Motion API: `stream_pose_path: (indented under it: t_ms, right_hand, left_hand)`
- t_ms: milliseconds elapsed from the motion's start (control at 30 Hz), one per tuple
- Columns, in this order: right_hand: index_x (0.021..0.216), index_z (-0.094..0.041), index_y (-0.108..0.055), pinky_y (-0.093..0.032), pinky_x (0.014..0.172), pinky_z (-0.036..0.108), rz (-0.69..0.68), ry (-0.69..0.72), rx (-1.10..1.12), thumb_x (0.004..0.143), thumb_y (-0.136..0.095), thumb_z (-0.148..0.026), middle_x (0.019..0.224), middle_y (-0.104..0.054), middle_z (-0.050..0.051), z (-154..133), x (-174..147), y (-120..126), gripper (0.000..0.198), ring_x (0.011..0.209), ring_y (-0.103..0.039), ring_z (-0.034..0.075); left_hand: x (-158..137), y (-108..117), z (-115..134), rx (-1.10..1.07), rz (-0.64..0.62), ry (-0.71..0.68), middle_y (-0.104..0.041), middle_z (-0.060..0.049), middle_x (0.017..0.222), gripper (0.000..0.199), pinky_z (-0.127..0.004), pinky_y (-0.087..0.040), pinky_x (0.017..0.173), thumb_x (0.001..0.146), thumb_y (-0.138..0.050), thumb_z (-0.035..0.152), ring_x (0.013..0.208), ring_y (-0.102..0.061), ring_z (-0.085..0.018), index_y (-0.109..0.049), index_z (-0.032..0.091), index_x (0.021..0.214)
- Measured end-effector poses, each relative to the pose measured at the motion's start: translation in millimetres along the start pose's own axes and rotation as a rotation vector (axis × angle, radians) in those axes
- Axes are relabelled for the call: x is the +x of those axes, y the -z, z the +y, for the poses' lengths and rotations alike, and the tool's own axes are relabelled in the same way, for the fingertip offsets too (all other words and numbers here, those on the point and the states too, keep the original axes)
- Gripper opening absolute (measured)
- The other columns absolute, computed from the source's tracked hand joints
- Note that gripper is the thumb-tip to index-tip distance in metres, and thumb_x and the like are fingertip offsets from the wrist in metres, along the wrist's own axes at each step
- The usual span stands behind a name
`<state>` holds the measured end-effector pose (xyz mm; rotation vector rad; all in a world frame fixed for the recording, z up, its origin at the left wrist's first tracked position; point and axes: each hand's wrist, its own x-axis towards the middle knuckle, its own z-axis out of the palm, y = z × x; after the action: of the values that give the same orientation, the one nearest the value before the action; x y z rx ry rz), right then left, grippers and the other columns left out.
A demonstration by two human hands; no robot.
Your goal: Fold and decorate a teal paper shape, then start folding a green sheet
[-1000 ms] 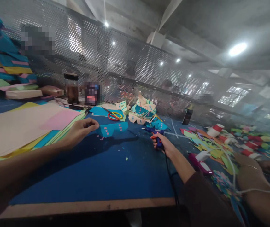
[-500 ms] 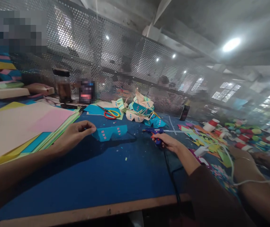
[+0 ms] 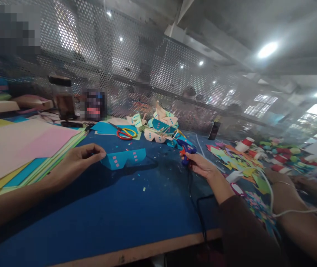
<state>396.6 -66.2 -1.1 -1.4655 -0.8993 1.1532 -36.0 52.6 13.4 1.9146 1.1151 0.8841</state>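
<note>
Pinched between thumb and fingers of my left hand (image 3: 87, 157) is one end of a blue paper cutout (image 3: 125, 158), folded and notched, with small pink squares on it. It is held just above the blue table (image 3: 114, 218). My right hand (image 3: 200, 165) grips a blue glue gun (image 3: 187, 151) with a red trigger, and a clear glue stick trails from its rear. The gun's tip points up and left, toward a pile of similar paper cutouts (image 3: 160, 129). A black cord hangs from the handle.
Red-and-yellow scissors (image 3: 126, 133) lie before the pile. At left are stacked coloured paper sheets (image 3: 33, 144) and a dark-lidded jar (image 3: 63, 98). A phone (image 3: 214, 130) leans at the back. Colourful paper pieces (image 3: 236, 159) and a co-worker's arm (image 3: 294, 207) are at right.
My right hand has tilted the glue gun so that its nozzle points upward instead of level to the left. The blue cutout stays in my left hand; the view has shifted slightly.
</note>
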Motion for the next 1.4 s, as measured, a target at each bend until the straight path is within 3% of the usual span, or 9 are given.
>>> stream_pose_path:
  t_ms: [100, 333, 533, 767, 1033, 1233, 1400]
  right_hand:
    - [0.096, -0.023, -0.076, -0.052, 0.065, 0.018, -0.003, 0.022, 0.009, 0.072, -0.087, -0.047, 0.091, -0.074, 0.001, 2, -6, 1, 0.036, 0.078, -0.065, 0.010]
    - [0.097, -0.013, -0.078, -0.039, 0.048, 0.019, -0.040, -0.053, -0.118, 0.072, -0.084, -0.053, 0.092, -0.074, 0.009, 4, -11, -1, 0.047, 0.057, -0.051, 0.006]
    - [0.099, -0.013, -0.078, -0.027, 0.043, 0.018, -0.029, -0.086, -0.208, 0.073, -0.082, -0.057, 0.063, -0.058, -0.001, 3, -10, -7, 0.052, 0.050, -0.040, 0.005]
    - [0.076, -0.013, -0.073, -0.030, 0.044, 0.021, 0.020, -0.063, -0.387, 0.072, -0.080, -0.056, 0.054, -0.058, 0.000, 6, -5, -9, 0.044, 0.047, -0.046, 0.008]
    - [0.071, -0.017, -0.067, -0.041, 0.048, 0.024, 0.112, -0.049, -0.569, 0.080, -0.071, -0.062, 0.054, -0.062, 0.002, 10, -3, -13, 0.046, 0.049, -0.056, 0.012]
    - [0.052, -0.020, -0.058, -0.031, 0.047, 0.027, 0.281, 0.067, -0.766, 0.085, -0.064, -0.064, 0.043, -0.052, 0.000, 4, -7, -4, 0.055, 0.041, -0.046, 0.012]
    - [0.069, -0.021, -0.063, -0.038, 0.053, 0.026, 0.272, 0.215, -0.785, 0.094, -0.051, -0.057, 0.055, -0.056, -0.001, -10, -16, -24, 0.046, 0.048, -0.051, 0.013]
  left_hand:
    - [-1, 0, 1, -0.021, 0.007, 0.012, -0.064, 0.003, 0.076, 0.036, -0.025, -0.038, 0.065, 0.076, -0.063, 0.056, 0.073, -0.055, -0.018, -0.065, 0.020, 0.083]
    - [-1, -1, -3, 0.025, 0.028, 0.039, -0.065, 0.003, 0.075, 0.037, -0.025, -0.040, 0.063, 0.075, -0.063, 0.059, 0.074, -0.057, -0.020, -0.065, 0.023, 0.083]
    - [1, 0, -9, 0.063, -0.010, 0.039, -0.066, 0.002, 0.079, 0.035, -0.027, -0.042, 0.071, 0.078, -0.061, 0.058, 0.081, -0.059, -0.021, -0.065, 0.024, 0.085]
    - [-1, 0, -9, 0.086, -0.013, 0.047, -0.067, 0.002, 0.080, 0.034, -0.029, -0.042, 0.072, 0.078, -0.061, 0.059, 0.082, -0.060, -0.023, -0.066, 0.025, 0.083]
    - [-1, -1, -7, 0.083, -0.036, 0.073, -0.067, 0.001, 0.082, 0.039, -0.029, -0.041, 0.072, 0.079, -0.060, 0.062, 0.086, -0.059, -0.024, -0.064, 0.024, 0.086]
    - [-1, -1, -7, 0.090, -0.046, 0.061, -0.066, 0.002, 0.083, 0.035, -0.029, -0.042, 0.073, 0.082, -0.059, 0.058, 0.085, -0.059, -0.023, -0.064, 0.024, 0.087]
    - [-2, -3, -4, 0.042, -0.019, -0.001, -0.065, 0.002, 0.080, 0.030, -0.029, -0.042, 0.074, 0.080, -0.062, 0.053, 0.081, -0.059, -0.021, -0.065, 0.023, 0.081]
